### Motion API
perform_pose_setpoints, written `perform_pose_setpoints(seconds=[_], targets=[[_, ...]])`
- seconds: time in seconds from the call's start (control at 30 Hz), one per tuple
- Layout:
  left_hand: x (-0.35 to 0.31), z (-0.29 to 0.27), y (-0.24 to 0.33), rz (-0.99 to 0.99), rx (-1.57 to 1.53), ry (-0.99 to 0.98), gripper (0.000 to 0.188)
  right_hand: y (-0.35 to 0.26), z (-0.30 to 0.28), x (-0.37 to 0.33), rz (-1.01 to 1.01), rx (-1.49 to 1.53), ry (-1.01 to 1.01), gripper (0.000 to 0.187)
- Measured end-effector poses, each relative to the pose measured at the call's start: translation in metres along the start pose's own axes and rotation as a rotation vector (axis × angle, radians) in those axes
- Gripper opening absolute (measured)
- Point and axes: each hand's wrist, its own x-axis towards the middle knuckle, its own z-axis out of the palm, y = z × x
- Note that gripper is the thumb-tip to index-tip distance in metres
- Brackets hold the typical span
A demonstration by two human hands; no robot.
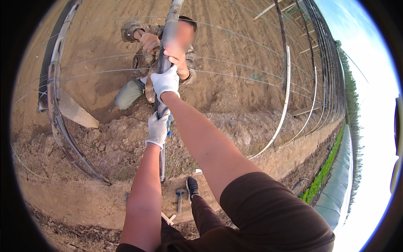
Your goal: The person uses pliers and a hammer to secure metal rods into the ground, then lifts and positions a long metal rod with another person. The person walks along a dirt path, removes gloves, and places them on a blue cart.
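Note:
A long greyish pole of a curved frame runs up the middle of the view, its lower end at the earth bank. My right hand, in a white work glove, is wrapped round it at about mid-height. Lower down, my left hand grips the same pole, in a white glove with blue on the palm side. Behind the pole crouches another person in a camouflage jacket. One bare hand of that person is at the pole just above my right hand; their other hand is closed beside it.
Thin wires cross the frame. A curved pole stands at left, and pale curved strips at right. A hammer lies near my shoe. A flat slab leans by the bank.

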Motion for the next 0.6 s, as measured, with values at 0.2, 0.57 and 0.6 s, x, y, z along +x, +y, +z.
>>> perform_pose_setpoints(seconds=[0.2,0.57,0.6], targets=[[-0.003,0.002,0.003,-0.026,0.004,0.001,0.019,-0.003,-0.004,-0.001,0.03,0.061,-0.054,0.066],[-0.005,0.005,0.008,-0.027,0.022,0.0,0.023,0.006,0.005,0.007,-0.019,-0.023,0.01,0.063],[-0.006,0.005,0.009,-0.038,0.006,0.001,0.022,0.008,0.007,0.008,-0.056,-0.007,0.052,0.062]])
